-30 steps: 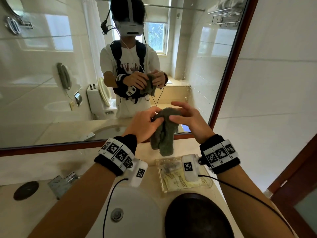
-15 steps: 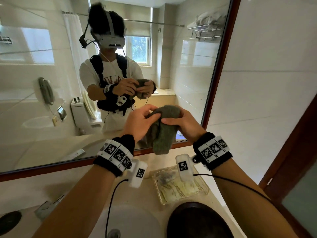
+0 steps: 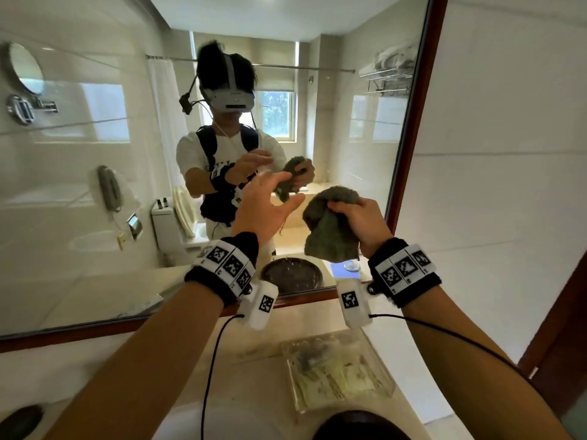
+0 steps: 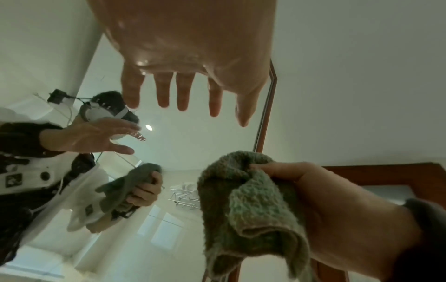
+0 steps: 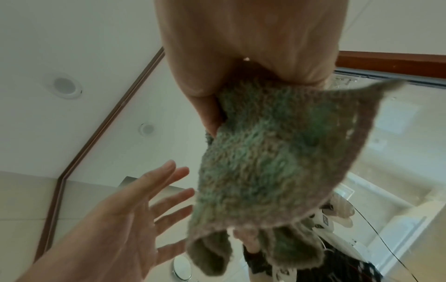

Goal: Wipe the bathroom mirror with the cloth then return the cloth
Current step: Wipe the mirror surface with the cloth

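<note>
Pale-tiled bathroom, large wood-framed wall mirror (image 3: pixel 95 192) over a beige stone counter (image 3: pixel 254 369): right hand (image 3: pixel 362 222) clamps a bunched grey-green terry cloth (image 3: pixel 330 230) in curled fingers, cloth raised just before the glass and hanging loose, contact with the mirror unclear; left hand (image 3: pixel 263 206) beside it, fingers spread, holding nothing, apart from the cloth. Clear plastic tray (image 3: pixel 340 379) on the counter holds blurred packets, print unreadable; dark round bowl (image 3: pixel 362 427) cut off at the bottom edge, shirt lettering in the reflection covered by the arms, wristbands (image 3: pixel 403 269) carry black-white square codes only.
</note>
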